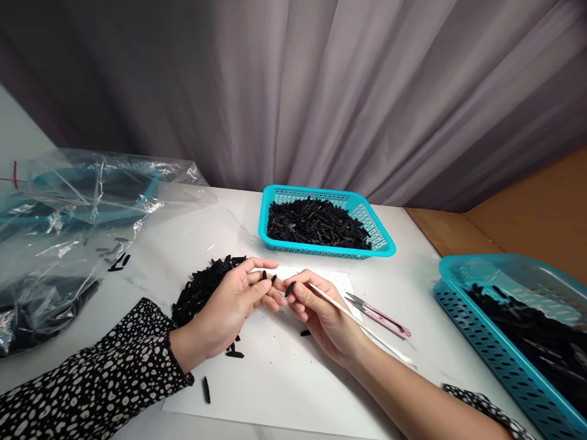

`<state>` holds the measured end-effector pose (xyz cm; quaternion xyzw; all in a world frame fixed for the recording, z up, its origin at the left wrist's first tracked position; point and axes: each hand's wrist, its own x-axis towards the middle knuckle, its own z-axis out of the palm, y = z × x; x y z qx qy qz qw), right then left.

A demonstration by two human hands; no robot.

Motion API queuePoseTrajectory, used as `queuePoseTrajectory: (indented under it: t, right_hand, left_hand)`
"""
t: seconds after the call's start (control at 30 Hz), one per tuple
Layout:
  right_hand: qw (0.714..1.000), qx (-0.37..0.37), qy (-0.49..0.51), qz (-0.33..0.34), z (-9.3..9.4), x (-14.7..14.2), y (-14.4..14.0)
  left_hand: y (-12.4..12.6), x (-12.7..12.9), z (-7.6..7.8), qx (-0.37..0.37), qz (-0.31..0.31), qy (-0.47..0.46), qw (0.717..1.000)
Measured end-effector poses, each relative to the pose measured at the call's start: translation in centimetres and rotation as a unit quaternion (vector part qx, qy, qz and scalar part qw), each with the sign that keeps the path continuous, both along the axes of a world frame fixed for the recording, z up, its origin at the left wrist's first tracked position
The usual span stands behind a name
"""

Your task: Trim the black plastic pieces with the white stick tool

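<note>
Small black piece point(290, 289) is pinched in the fingertips of the right hand point(321, 315), which also grips a thin white stick point(362, 324), over the white sheet point(284, 373). The left hand point(229, 308) meets it, fingers closed on more black pieces, beside the black pile point(202, 287) left of the sheet; pink snips point(380, 318) lie right of it

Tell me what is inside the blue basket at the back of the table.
The blue basket holds a heap of small black pieces, filling most of it. What lies beneath the heap, and the basket's floor, is covered.
</note>
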<state>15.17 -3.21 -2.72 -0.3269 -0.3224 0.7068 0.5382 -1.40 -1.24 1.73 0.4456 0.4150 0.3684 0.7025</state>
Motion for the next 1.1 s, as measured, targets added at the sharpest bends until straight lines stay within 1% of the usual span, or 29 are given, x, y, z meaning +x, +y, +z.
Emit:
queuePoseTrajectory:
  t: [0.2, 0.4, 0.57, 0.73, 0.87, 1.1]
  right_hand:
    - [1.000, -0.008, 0.010, 0.006, 0.03, 0.03, 0.06]
    - [1.000, -0.028, 0.014, 0.004, 0.07, 0.11, 0.06]
    - [0.999, -0.016, 0.031, 0.006, 0.47, 0.01, 0.04]
    - [1.000, -0.009, -0.014, 0.014, 0.69, -0.30, -0.27]
    - [0.999, -0.004, -0.026, 0.023, 0.64, -0.47, -0.52]
    - [1.000, -0.018, -0.019, 0.013, 0.53, -0.40, -0.43]
  left_hand:
    - [0.04, -0.01, -0.11, 0.010, -0.006, 0.030, 0.999]
    - [-0.07, -0.19, -0.29, 0.008, -0.010, 0.012, 1.000]
    - [-0.07, -0.02, 0.03, 0.002, -0.006, 0.006, 1.000]
    - [-0.20, 0.20, 0.25, -0.002, -0.009, 0.011, 1.000]
    - [-0.40, 0.26, 0.37, 0.004, -0.020, 0.018, 1.000]
    - [-0.37, 0.15, 0.17, 0.011, -0.056, 0.023, 0.998]
